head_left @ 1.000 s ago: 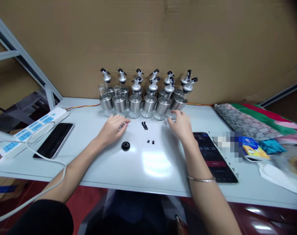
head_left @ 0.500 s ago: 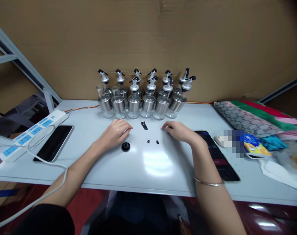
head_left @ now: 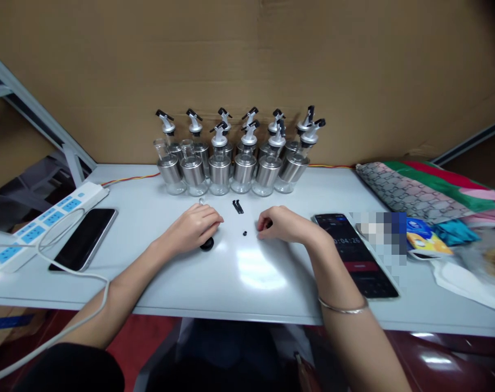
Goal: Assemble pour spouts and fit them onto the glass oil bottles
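Note:
My left hand (head_left: 196, 224) rests palm down on the table with its fingers loosely bent and partly covers a round black cap (head_left: 207, 244). No thing shows between its fingers. My right hand (head_left: 280, 224) is curled, thumb and fingertips meeting at the table where a small black part lay; that part is now hidden at the fingertips. Between the hands lies another small black part (head_left: 245, 233). Farther back are two thin black levers (head_left: 238, 207), side by side. A small shiny thing (head_left: 202, 201) peeks out behind my left hand, too small to name.
Two rows of glass bottles with steel sleeves (head_left: 220, 173) stand at the back, most with pour spouts. A phone (head_left: 84, 239) and power strip (head_left: 51, 218) lie left. At right are a lit phone (head_left: 356, 256), a tissue pack (head_left: 427, 237) and a patterned cushion (head_left: 419, 190).
My right hand has moved left and down onto one small black part, covering it. My left hand has shifted slightly over the round cap. The whole view has tilted slightly.

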Motion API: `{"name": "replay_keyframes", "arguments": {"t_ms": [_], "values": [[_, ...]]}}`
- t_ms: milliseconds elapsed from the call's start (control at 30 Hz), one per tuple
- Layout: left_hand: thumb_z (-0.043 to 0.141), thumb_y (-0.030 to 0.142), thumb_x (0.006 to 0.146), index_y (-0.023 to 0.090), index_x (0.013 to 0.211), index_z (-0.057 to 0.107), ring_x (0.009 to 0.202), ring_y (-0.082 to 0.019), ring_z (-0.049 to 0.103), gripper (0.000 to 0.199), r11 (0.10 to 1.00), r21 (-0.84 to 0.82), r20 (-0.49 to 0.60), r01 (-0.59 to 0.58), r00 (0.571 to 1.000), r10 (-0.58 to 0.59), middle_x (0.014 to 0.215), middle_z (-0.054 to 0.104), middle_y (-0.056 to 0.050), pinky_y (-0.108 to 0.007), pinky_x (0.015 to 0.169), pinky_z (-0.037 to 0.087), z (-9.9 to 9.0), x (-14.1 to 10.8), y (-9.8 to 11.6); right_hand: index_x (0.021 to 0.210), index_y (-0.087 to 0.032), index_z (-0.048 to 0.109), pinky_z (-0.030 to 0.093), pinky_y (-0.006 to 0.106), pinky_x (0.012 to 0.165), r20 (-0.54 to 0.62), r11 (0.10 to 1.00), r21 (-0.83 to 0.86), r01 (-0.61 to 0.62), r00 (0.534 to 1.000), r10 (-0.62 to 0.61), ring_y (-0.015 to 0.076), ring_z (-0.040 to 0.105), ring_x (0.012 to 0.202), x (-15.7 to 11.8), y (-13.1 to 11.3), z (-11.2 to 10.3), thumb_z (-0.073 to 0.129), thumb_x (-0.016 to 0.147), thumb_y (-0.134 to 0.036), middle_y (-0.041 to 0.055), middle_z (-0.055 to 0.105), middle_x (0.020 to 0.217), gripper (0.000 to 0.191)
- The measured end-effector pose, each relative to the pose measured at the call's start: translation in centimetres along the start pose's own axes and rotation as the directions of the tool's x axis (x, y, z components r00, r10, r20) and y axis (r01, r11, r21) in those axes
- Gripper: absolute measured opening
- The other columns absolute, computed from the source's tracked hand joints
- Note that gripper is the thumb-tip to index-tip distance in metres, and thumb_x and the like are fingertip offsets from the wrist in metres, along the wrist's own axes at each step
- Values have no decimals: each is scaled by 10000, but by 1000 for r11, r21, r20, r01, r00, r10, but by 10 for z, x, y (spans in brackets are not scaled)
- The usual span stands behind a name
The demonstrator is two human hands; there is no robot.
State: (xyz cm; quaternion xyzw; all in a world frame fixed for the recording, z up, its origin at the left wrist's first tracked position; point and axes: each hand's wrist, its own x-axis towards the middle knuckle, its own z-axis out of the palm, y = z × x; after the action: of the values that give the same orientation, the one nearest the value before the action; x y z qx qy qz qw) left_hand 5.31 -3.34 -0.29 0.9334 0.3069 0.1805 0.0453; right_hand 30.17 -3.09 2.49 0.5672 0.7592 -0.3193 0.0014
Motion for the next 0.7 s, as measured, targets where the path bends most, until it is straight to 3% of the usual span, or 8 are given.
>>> {"name": "replay_keyframes", "arguments": {"t_ms": [167, 300, 400, 700], "values": [[384, 179, 938, 144, 969, 583, 877, -200, 597, 204, 1000, 0, 8, 7, 1000, -7, 921, 665, -70, -348, 797, 438, -1, 0, -1, 701, -143, 668, 432, 253, 542, -40, 996, -63, -67, 997, 64, 172, 582, 634, -2, 1, 1, 628, 612, -159, 85, 673, 767, 99], [387, 181, 937, 143, 972, 583, 884, -201, 597, 203, 1000, 12, 20, 21, 1000, -21, 921, 661, -68, -345, 797, 436, -1, -1, -1, 810, -148, 692, 442, 223, 620, -46, 997, 15, 76, 996, -75, 140, 593, 663, -1, 0, 0, 582, 642, -113, 35, 688, 764, 204], [381, 192, 942, 147, 975, 583, 883, -196, 592, 210, 1000, 9, 46, 28, 999, -29, 927, 658, -65, -347, 819, 436, -1, -1, -1, 753, -140, 695, 420, 224, 619, -88, 979, 81, 184, 980, -177, 132, 582, 648, 2, 0, 3, 543, 690, -109, 27, 684, 712, 167], [368, 203, 950, 150, 969, 583, 866, -191, 586, 222, 999, 19, 87, 45, 995, -46, 915, 652, -60, -344, 811, 435, 0, -1, -3, 709, -155, 672, 395, 229, 616, -110, 979, 57, 198, 975, -191, 140, 575, 672, 9, -7, 16, 611, 688, -84, 29, 671, 727, 96]]}}
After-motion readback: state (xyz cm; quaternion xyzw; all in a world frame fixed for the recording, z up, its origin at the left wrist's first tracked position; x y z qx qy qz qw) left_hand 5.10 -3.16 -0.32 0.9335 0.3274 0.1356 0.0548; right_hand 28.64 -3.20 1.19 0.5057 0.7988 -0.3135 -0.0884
